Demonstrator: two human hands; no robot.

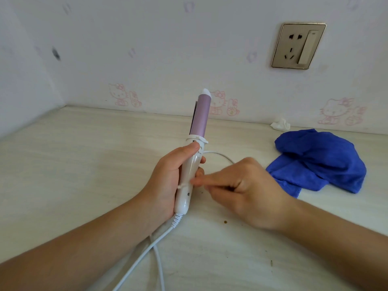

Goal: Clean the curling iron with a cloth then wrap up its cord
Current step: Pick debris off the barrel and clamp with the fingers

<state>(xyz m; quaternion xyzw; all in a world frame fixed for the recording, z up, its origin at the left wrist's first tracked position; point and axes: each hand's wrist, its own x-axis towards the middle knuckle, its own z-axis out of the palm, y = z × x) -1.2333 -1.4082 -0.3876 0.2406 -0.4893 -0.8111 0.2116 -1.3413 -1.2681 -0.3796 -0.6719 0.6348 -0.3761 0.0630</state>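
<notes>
Curling iron (pixel 190 164) stands upright over the table (pixel 84 154), left hand (pixel 168 175) clamped on its handle, right hand (pixel 241 185) pinching the cord (pixel 147 255), blue cloth (pixel 319 160) lying nearby.

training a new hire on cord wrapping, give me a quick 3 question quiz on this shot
1. True or false: the purple-barrelled white curling iron is plugged into the gold-framed wall socket.
2. Which hand grips the iron's handle?
A. left hand
B. right hand
C. both
3. Where is the crumpled blue cloth?

Key
1. False: the socket is empty.
2. A; the right hand's fingers work the thin white cord at the handle.
3. On the pale wooden table, right of the hands, held by neither.
</notes>
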